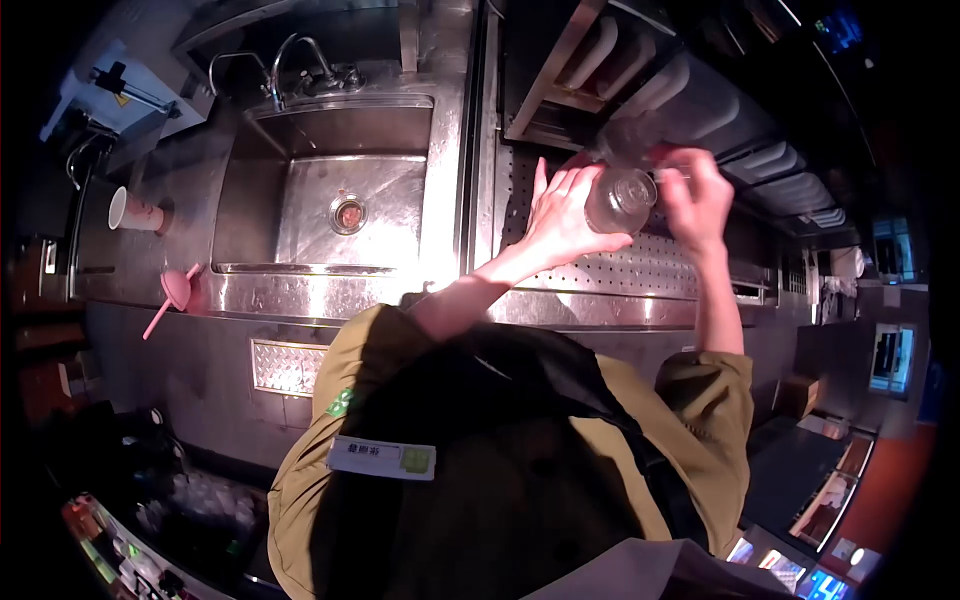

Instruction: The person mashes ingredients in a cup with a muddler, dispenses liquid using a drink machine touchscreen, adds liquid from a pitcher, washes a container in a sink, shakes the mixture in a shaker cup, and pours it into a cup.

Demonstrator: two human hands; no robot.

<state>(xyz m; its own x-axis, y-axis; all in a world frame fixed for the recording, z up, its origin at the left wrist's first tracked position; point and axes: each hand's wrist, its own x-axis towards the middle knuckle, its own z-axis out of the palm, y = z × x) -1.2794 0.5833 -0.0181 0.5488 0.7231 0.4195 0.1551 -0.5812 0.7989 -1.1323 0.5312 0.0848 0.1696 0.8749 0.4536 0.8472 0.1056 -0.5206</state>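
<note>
My left hand (562,212) is wrapped round a clear, round jar-like container (620,203), thumb on the near side and fingers on the far side. It is over a perforated metal drain panel (640,265) in the counter. Just right of the container's rim is my right hand (698,195), slightly blurred, its fingers curled in. What those fingers hold, if anything, I cannot make out. Behind the container shows another clear, see-through shape (628,140), partly hidden by my hands.
Left of the drain panel is a steel sink (320,235) with a faucet (300,65) behind it. A paper cup (135,212) and a pink strainer-like tool (175,290) are at the far left. White-edged containers (690,95) line the back right.
</note>
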